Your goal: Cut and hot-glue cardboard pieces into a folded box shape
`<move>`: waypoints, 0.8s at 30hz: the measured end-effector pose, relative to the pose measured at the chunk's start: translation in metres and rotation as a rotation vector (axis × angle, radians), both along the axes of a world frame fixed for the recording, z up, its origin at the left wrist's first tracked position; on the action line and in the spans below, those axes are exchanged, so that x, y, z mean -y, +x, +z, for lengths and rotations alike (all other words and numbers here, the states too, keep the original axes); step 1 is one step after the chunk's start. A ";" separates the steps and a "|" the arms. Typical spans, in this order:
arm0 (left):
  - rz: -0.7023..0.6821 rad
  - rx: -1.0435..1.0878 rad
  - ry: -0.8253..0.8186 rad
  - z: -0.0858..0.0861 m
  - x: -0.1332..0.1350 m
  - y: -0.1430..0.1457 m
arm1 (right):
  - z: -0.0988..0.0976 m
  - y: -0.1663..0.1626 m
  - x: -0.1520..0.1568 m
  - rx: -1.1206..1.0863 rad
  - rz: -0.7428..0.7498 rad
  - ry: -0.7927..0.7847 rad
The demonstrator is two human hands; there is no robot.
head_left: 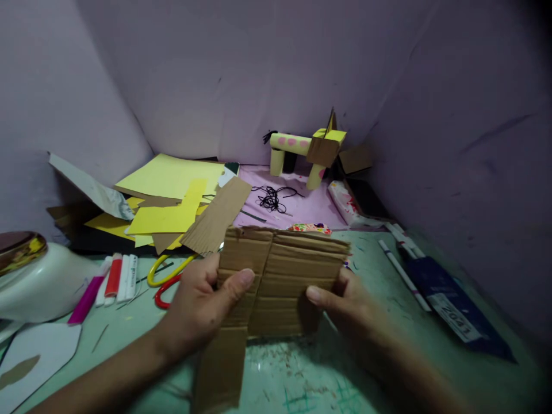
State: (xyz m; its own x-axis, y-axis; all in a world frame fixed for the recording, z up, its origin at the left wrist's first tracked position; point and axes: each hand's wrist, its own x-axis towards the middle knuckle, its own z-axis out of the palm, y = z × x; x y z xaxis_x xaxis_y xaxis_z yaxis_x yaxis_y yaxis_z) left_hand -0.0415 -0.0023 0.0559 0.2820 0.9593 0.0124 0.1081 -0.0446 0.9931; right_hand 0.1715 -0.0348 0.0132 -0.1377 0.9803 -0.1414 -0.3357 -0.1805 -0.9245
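Both hands hold one piece of brown corrugated cardboard with many creases [284, 282], raised over the middle of the green desk [276, 368], toward its near edge. The left hand [200, 296] grips the left side, with its thumb flat just beside the long slanting crease; the right hand [351, 305] pinches the lower right side between the thumb and the fingers behind. From the lower left corner a narrow brown cardboard strip [222, 368] hangs down; it seems to be one piece with the rest.

To handle this sheet well, I would keep the fingers behind as support and press with both thumbs near a crease, so that the bend follows the line and does not wander. The pressure should be equal on both sides, because a twist could tear the place where the strip joins.

The yellow and red handle loops [150, 277], probably of scissors, lie just beyond the left hand. Near the far edge of the desk, right of its middle, stands a pale yellow paper animal with pink spots [291, 142].
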 end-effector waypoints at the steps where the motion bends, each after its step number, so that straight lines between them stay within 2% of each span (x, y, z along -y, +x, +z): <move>1: -0.029 -0.076 0.095 0.013 -0.002 -0.004 | 0.011 0.006 -0.002 0.058 0.013 0.070; 4: -0.100 -0.214 0.357 0.053 -0.011 -0.013 | 0.051 0.024 -0.009 0.230 -0.094 0.241; 6: -0.097 -0.258 0.545 0.071 -0.016 -0.014 | 0.075 0.032 -0.011 0.306 -0.181 0.403; 8: -0.154 -0.248 0.785 0.076 -0.022 -0.015 | 0.088 0.036 -0.010 0.380 -0.216 0.621; 9: -0.206 -0.245 0.915 0.073 -0.024 -0.017 | 0.088 0.037 -0.009 0.444 -0.213 0.737; 11: -0.310 -0.310 1.151 0.056 -0.027 -0.022 | 0.074 0.041 -0.005 0.635 -0.181 0.940; 12: -0.286 -0.394 1.199 0.043 -0.028 -0.025 | 0.061 0.043 -0.003 0.765 -0.130 1.012; 13: -0.285 -0.485 1.216 0.029 -0.028 -0.028 | 0.047 0.045 0.000 0.846 -0.107 1.061; 14: -0.358 -0.564 1.226 0.014 -0.028 -0.032 | 0.031 0.047 0.003 0.915 -0.076 1.078; 16: -0.594 -0.681 1.220 -0.012 -0.026 -0.037 | 0.002 0.051 0.009 1.005 0.015 1.167; 18: -0.745 -0.766 1.152 -0.031 -0.022 -0.039 | -0.018 0.054 0.014 1.116 0.141 1.188; 21: -0.802 -0.801 1.080 -0.041 -0.017 -0.037 | -0.032 0.057 0.020 1.204 0.215 1.226; 24: -0.722 -0.733 1.092 -0.041 -0.012 -0.036 | -0.035 0.056 0.024 1.170 0.198 1.251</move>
State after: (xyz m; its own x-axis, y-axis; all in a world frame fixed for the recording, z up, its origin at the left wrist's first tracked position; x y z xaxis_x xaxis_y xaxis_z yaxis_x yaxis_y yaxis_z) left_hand -0.0774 0.0097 0.0150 0.9385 0.2261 0.2609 0.1851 -0.9674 0.1726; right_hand 0.2276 -0.0585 -0.0214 -0.6489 0.5474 0.5285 0.5015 0.8300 -0.2440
